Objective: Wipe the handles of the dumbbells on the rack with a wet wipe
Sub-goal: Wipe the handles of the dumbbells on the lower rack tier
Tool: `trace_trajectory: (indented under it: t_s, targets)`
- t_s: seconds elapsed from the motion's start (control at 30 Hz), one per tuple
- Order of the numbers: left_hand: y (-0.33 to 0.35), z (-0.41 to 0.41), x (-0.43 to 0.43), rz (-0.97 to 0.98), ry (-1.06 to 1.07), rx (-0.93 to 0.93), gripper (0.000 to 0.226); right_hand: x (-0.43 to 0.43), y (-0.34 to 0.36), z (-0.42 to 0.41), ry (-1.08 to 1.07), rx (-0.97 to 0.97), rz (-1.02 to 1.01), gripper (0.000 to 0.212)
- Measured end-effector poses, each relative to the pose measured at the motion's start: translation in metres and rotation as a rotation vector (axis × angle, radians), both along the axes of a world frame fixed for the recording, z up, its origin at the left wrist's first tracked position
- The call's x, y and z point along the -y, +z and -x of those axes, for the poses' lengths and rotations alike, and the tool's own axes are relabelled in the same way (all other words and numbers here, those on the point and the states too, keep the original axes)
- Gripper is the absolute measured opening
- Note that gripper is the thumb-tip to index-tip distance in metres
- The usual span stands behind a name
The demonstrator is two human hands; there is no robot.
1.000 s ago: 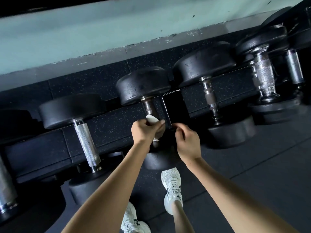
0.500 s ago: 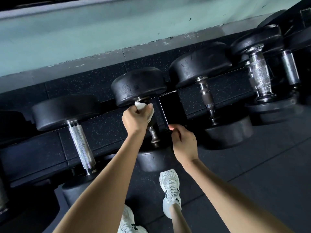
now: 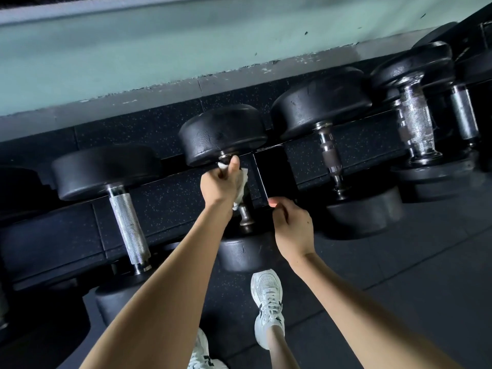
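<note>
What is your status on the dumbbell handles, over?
Left hand grips wet wipe round middle handle, far end. Right hand at rack crossbar, grip unclear. Nothing blocking.

The dumbbell heads (image 3: 223, 137) are matte black. The left handle (image 3: 127, 225) is silver with fine cross-hatched knurling; the far right handle (image 3: 415, 126) is mottled chrome. The wipe (image 3: 242, 182) is white. The wall (image 3: 186, 49) is pale green, the floor (image 3: 149, 129) black with pale specks, and the shoe (image 3: 267, 302) white with black marks.

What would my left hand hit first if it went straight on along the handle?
Probably the dumbbell's far black head; the left hand, gripping the wipe, sits almost against it.
</note>
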State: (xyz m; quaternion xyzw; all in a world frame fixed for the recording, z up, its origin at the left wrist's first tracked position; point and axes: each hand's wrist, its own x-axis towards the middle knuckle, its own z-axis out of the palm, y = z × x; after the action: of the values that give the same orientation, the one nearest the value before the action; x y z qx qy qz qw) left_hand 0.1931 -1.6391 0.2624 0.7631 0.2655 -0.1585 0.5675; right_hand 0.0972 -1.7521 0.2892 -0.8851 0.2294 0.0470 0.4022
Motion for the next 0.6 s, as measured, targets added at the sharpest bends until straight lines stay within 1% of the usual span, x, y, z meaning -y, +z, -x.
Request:
trace_trajectory:
  t_s: [0.07, 0.17, 0.2, 0.27, 0.33, 0.47, 0.5, 0.53, 0.6]
  targets:
    - [0.002, 0.002, -0.002, 0.107, -0.019, 0.009, 0.054, 0.0, 0.001, 0.0, 0.009, 0.015, 0.002, 0.049]
    - [-0.004, 0.011, -0.006, 0.106, -0.147, 0.017, 0.047, 0.001, 0.0, 0.0, 0.035, 0.021, 0.02, 0.049]
    - [-0.008, 0.015, -0.008, 0.082, -0.189, 0.004, 0.046, 0.0, 0.001, -0.001, 0.04, 0.021, 0.023, 0.05]
    - [-0.009, 0.025, -0.011, 0.038, -0.259, -0.082, 0.045, -0.001, 0.002, -0.001, 0.05, 0.02, 0.041, 0.051]
    - [-0.007, 0.031, -0.012, -0.057, -0.341, -0.153, 0.042, 0.0, 0.004, -0.002, 0.055, 0.01, 0.061, 0.048]
    - [0.013, 0.03, -0.017, -0.207, -0.478, -0.227, 0.042, -0.002, 0.008, -0.001, 0.05, -0.049, 0.011, 0.045]
    - [0.018, 0.031, -0.021, -0.241, -0.497, -0.244, 0.041, -0.001, 0.008, -0.002, 0.052, -0.081, 0.006, 0.043]
    - [0.024, 0.034, -0.026, -0.231, -0.47, -0.25, 0.039, 0.0, 0.009, -0.003, 0.061, -0.118, 0.005, 0.038]
    - [0.038, 0.045, -0.038, -0.174, -0.36, -0.263, 0.032, 0.001, 0.016, -0.005, 0.073, -0.153, 0.026, 0.026]
